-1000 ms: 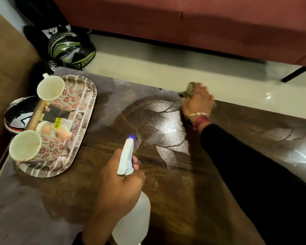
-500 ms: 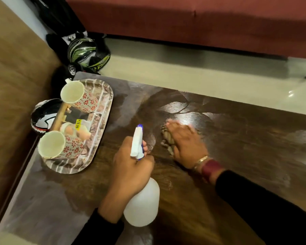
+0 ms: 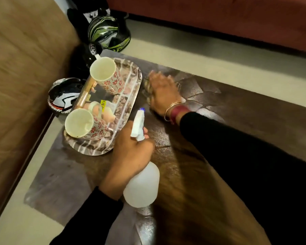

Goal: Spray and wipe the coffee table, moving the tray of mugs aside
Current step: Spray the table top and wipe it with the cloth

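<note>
We look down at the table (image 3: 219, 121). It is dark, shiny wood. Its far edge runs from the top left down to the right, with pale floor (image 3: 184, 52) past it. Its left edge runs next to a brown sofa (image 3: 25, 68).

The tray (image 3: 131, 92) sits near the far left corner of the table. Its left side is close to the table's left edge. Two mugs stand on it. The far mug (image 3: 106, 75) is near the back end of the tray. The near mug (image 3: 83, 125) is at the front end. A small toy (image 3: 102, 110) lies between them.

Our left hand (image 3: 131, 152) is closed around the neck of the spray bottle (image 3: 141, 184). The hand is just beside the front right edge of the tray. The bottle's tip points away from us.

Our right hand (image 3: 163, 94) lies flat and pushes down on a cloth (image 3: 147, 85). Only a bit of the cloth shows under the fingers. It is blurry. The cloth is just beside the right edge of the tray. We cannot tell if they touch.

To the right of the hands the table is bare and wide. The near left part of the table is bare too.

Two helmets lie on the floor past the far left corner. One is green and black (image 3: 109, 32). One is black and white (image 3: 64, 96). A red sofa (image 3: 219, 20) stands across the floor.
</note>
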Available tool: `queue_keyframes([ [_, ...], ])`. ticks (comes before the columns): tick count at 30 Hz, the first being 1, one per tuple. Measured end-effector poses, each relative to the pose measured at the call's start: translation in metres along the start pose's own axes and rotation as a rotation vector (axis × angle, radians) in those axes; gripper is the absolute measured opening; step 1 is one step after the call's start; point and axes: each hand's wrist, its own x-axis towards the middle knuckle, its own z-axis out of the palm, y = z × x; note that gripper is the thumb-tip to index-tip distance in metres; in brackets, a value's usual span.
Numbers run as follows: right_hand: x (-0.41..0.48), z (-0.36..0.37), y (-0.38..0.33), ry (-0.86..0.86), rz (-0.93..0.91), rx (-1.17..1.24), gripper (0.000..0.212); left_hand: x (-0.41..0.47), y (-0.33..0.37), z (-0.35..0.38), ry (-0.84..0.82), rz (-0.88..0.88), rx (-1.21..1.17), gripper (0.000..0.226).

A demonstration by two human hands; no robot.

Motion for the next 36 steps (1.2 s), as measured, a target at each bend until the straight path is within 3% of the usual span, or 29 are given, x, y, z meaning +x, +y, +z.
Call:
queue_keyframes([
  [3,-0.03,0.014,-0.013,-0.038,-0.151,-0.039,0.074,0.001,0.002,-0.008,-0.024,0.035,0.003,0.029],
  [8,-0.037,0.006,0.013,-0.041,-0.193,-0.047,0.073,0.004,-0.006,-0.021,0.003,0.018,-0.053,0.024],
  [15,0.054,-0.02,0.024,0.032,0.035,0.024,0.068,0.003,-0.021,-0.022,-0.078,0.118,-0.087,0.029],
  [19,0.069,-0.017,0.02,0.043,0.012,0.032,0.065,0.001,-0.031,-0.019,-0.025,0.094,-0.09,0.022],
  [27,-0.034,0.005,-0.002,0.009,-0.082,0.039,0.071,-0.012,-0.035,-0.028,-0.085,0.071,-0.062,0.032],
  [30,-0.088,0.017,-0.025,-0.091,-0.221,0.055,0.077,-0.017,-0.047,-0.032,-0.011,0.017,-0.073,0.03],
  [33,-0.136,0.032,-0.049,-0.191,-0.407,0.013,0.078,-0.027,-0.061,-0.038,0.02,0.074,-0.023,0.023],
  [36,-0.157,0.04,-0.064,-0.185,-0.42,0.003,0.074,-0.04,-0.081,-0.046,0.006,0.048,-0.021,0.024],
])
